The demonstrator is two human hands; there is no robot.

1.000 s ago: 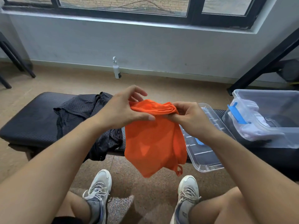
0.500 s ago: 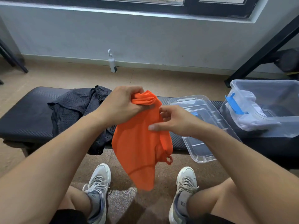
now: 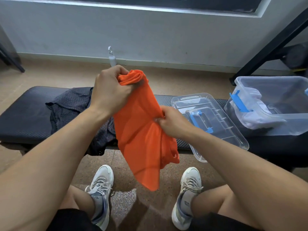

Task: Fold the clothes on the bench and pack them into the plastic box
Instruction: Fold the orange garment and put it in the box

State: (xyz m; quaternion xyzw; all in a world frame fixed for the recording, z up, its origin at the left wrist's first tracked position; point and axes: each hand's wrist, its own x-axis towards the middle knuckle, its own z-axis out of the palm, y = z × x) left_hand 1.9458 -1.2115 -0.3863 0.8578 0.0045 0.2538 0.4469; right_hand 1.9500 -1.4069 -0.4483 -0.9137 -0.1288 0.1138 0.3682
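An orange garment [image 3: 141,135] hangs in the air in front of the black bench [image 3: 25,117]. My left hand [image 3: 111,90] grips its bunched top edge, raised above the bench. Lower and to the right, my right hand [image 3: 170,122] pinches the garment's right side. A dark mesh garment [image 3: 73,107] lies crumpled on the bench behind my left arm. The clear plastic box [image 3: 273,80] with blue latches stands at the right end of the bench and holds white clothing [image 3: 256,117].
The box's clear lid [image 3: 233,135] lies upside down on the bench between my right hand and the box. A small white pump bottle [image 3: 112,58] stands by the wall. A black slanted frame [image 3: 270,45] rises at the right. My shoes are on the floor below.
My left hand has lifted the bunched top of the orange garment. My right hand let go of the top, moved down and now pinches the garment's side.
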